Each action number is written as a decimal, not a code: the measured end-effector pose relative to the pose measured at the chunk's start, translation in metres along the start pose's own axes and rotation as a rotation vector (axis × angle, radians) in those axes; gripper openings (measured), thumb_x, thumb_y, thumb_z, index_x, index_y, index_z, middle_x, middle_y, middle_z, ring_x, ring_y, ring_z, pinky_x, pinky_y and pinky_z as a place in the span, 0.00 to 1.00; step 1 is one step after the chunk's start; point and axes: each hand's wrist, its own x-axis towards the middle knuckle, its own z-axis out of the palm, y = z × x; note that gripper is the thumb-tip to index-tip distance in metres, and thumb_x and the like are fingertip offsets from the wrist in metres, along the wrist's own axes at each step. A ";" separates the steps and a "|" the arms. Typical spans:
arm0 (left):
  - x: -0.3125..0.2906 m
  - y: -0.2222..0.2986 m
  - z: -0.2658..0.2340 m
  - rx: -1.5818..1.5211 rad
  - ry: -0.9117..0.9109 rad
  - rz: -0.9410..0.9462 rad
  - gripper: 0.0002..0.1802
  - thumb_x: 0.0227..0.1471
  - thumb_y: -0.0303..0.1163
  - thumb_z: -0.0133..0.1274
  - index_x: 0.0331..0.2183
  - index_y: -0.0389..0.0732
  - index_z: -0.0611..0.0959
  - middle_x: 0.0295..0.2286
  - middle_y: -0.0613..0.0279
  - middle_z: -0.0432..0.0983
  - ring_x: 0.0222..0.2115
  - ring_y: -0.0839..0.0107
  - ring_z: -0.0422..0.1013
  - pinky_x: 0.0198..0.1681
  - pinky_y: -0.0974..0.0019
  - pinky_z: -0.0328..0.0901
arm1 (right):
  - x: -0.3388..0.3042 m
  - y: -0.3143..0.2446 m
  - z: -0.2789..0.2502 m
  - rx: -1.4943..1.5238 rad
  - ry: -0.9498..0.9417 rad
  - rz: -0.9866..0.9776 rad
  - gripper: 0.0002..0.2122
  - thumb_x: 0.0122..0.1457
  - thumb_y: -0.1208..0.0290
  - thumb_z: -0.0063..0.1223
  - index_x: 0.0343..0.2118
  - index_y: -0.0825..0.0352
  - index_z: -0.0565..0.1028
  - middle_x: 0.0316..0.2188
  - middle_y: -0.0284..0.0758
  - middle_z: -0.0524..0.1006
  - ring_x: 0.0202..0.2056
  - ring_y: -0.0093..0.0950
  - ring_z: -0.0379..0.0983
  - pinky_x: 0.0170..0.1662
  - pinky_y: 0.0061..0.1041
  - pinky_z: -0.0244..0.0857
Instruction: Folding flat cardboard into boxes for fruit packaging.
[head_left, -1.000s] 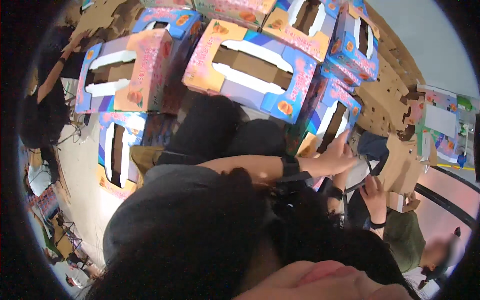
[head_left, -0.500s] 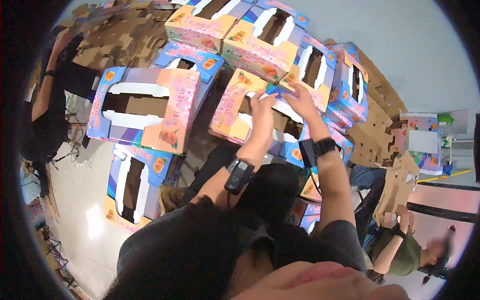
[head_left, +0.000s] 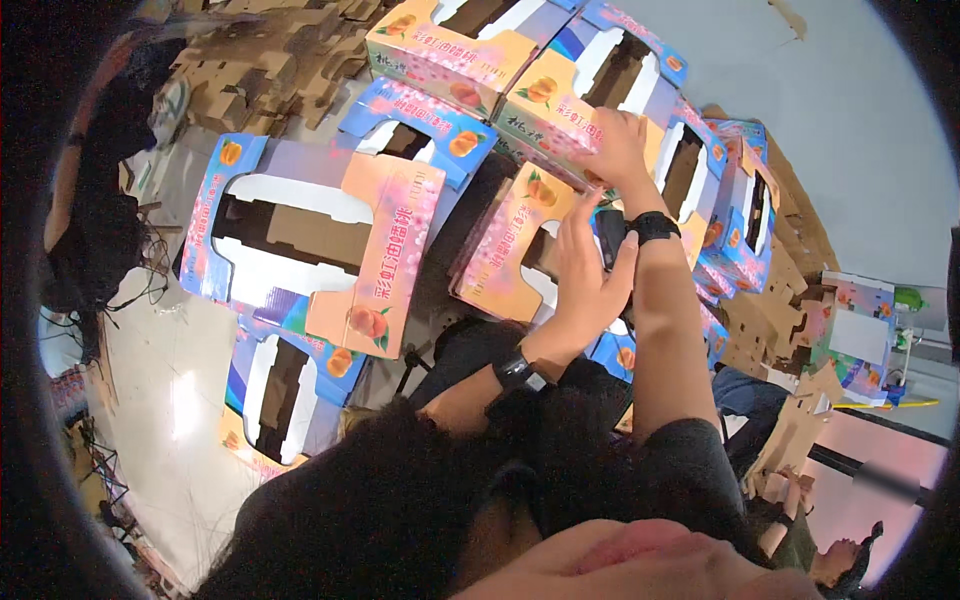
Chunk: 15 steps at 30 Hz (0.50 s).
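Note:
A peach-and-pink fruit carton [head_left: 505,245] with a cut-out window in its top lies in front of me, partly hidden by my hands and arms. My left hand [head_left: 585,280] is over this carton, fingers stretched and thumb apart. Between them shows a black device [head_left: 609,238] strapped at my right wrist; whether the left hand touches it I cannot tell. Farther away, my right hand [head_left: 618,150] lies against the near side of a neighbouring carton [head_left: 548,112], its fingers spread and partly out of sight.
Another windowed carton [head_left: 395,260] rests on the left, above a further carton [head_left: 285,390]. More cartons [head_left: 735,220] stand stacked at right. Flattened brown cardboard [head_left: 240,80] lies at the far left. Co-workers are at left [head_left: 90,230] and lower right [head_left: 800,530].
My right hand has moved off the nearest carton, away to the neighbouring one. My left hand has shifted right and turned, fingers now straighter. The cartons appear farther right as the view shifts.

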 end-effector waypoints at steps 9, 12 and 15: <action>-0.004 0.005 0.012 0.230 0.125 0.100 0.37 0.49 0.31 0.52 0.53 0.26 0.51 0.54 0.36 0.46 0.56 0.44 0.44 0.58 0.49 0.38 | -0.054 0.040 -0.090 0.091 0.018 0.138 0.38 0.27 0.58 0.69 0.44 0.71 0.67 0.42 0.47 0.68 0.46 0.44 0.61 0.51 0.37 0.56; -0.002 -0.006 0.008 0.128 0.245 0.136 0.36 0.53 0.35 0.47 0.55 0.27 0.49 0.54 0.40 0.47 0.57 0.49 0.44 0.59 0.50 0.38 | -0.118 0.029 -0.140 0.183 0.168 0.072 0.35 0.27 0.60 0.69 0.42 0.70 0.67 0.39 0.45 0.68 0.43 0.45 0.61 0.51 0.42 0.52; -0.003 -0.016 0.009 -0.198 0.178 0.120 0.36 0.56 0.40 0.42 0.56 0.31 0.47 0.55 0.44 0.49 0.57 0.53 0.46 0.59 0.52 0.39 | -0.194 0.020 -0.188 0.053 0.111 -0.003 0.33 0.28 0.62 0.69 0.41 0.70 0.68 0.39 0.44 0.69 0.46 0.46 0.61 0.52 0.46 0.50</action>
